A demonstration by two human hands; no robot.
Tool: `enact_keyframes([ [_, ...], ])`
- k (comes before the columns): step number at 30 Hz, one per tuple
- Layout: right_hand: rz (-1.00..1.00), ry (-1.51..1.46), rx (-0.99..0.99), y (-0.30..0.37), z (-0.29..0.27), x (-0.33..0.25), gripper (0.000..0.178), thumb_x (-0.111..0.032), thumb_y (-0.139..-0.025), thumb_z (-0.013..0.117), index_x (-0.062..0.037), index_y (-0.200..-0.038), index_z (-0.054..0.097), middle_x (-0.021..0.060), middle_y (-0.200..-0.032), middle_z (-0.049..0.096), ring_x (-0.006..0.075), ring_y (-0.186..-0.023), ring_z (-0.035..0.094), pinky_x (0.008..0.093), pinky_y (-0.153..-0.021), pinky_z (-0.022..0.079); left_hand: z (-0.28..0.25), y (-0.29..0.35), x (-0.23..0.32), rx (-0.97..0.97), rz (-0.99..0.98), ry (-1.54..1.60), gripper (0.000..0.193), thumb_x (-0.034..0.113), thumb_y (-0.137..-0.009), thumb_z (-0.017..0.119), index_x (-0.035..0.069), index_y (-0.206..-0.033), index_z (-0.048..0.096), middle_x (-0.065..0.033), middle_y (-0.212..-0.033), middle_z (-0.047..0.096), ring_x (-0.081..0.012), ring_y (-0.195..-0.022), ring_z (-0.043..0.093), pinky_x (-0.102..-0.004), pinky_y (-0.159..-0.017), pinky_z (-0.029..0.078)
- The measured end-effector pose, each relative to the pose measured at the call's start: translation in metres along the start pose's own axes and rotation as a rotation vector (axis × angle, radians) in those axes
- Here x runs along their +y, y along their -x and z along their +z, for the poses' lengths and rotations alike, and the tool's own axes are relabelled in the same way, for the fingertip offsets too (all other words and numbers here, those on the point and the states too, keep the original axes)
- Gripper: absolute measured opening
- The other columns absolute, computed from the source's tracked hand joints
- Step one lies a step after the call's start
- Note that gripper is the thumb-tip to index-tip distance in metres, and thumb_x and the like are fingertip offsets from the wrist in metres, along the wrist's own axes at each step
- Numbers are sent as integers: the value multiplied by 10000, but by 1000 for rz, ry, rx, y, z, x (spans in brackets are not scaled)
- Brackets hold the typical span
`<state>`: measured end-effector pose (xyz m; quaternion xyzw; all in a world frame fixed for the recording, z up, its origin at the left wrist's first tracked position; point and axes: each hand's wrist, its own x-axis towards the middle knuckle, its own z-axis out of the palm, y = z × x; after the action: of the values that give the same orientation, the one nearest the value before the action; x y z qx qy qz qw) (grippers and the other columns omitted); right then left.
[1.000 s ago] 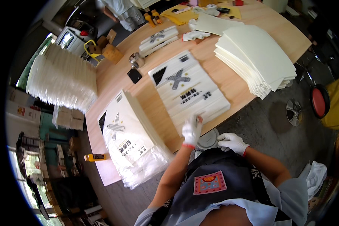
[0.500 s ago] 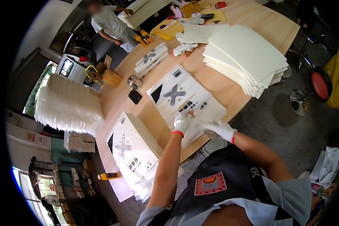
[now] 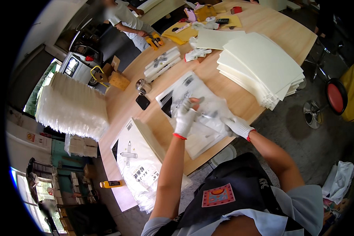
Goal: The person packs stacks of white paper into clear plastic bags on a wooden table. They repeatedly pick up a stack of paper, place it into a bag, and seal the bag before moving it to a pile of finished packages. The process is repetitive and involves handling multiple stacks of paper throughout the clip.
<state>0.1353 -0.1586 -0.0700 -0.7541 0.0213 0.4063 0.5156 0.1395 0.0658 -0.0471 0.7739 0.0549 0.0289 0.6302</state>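
Before me on the table lies a clear printed plastic bag (image 3: pixel 205 135) with a pencil design and a black corner; its film is rumpled and partly raised. My left hand (image 3: pixel 186 116), in a white glove with bare fingertips showing, is closed over the middle of the bag, pinching film. At the bag's right edge, my gloved right hand (image 3: pixel 238 126) has its fingers closed on the film. Left of my left forearm rests a thick stack of similar printed bags (image 3: pixel 135 157), filled with white sheets.
A fanned stack of cream paper sheets (image 3: pixel 259 63) covers the table's right side. Rolled bags (image 3: pixel 161 62), a metal tin (image 3: pixel 142 86) and a phone (image 3: pixel 142 102) lie beyond. A tall stack of clear bags (image 3: pixel 72 106) stands left. A person (image 3: pixel 128 23) stands across the table.
My left hand has risen and moved away from me, lifting film over the printed bag. My right hand has come onto the bag's right edge. The other person has moved right.
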Motion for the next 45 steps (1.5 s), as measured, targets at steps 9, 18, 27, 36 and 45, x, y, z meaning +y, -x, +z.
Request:
enact_keyframes([
  [9,-725,-468,-193,81,10,37,332,-330,-848,549,-79,-1057,611,128,-1005,640,271,-941,604,392,-771,476,109,115,49,-329,842,-457,317,-16,-664,613,107,-956,610,-111,-712,598,-308,-610,611,-384,-568,492],
  [18,-661,1032,944,41,-103,35,343,-366,-818,592,-115,-1051,591,97,-946,617,251,-907,594,413,-778,457,78,47,-22,-139,71,-50,190,-6,-881,505,25,-1055,574,-43,-1057,636,-48,-637,513,-169,-521,407],
  [27,-763,1391,991,34,-207,46,222,-329,-825,548,-110,-818,585,53,-795,602,251,-759,598,386,-647,474,154,-13,-5,-502,67,133,347,28,-896,488,-16,-1241,477,-121,-1175,572,-178,-1031,573,-269,-857,477],
  [36,-957,791,717,115,-83,40,339,-365,-802,667,-156,-1066,633,231,-1204,528,322,-1134,530,377,-936,448,138,1,11,-311,-345,515,350,52,-858,440,-51,-1190,474,-106,-992,603,-177,-841,603,-299,-730,503],
  [45,-757,-69,492,62,-71,72,517,-315,-862,631,-8,-1250,483,132,-1143,568,168,-963,582,292,-832,482,135,63,35,-361,627,-987,622,195,-831,616,-16,-1347,339,-202,-1380,388,-227,-1023,578,-270,-763,504],
])
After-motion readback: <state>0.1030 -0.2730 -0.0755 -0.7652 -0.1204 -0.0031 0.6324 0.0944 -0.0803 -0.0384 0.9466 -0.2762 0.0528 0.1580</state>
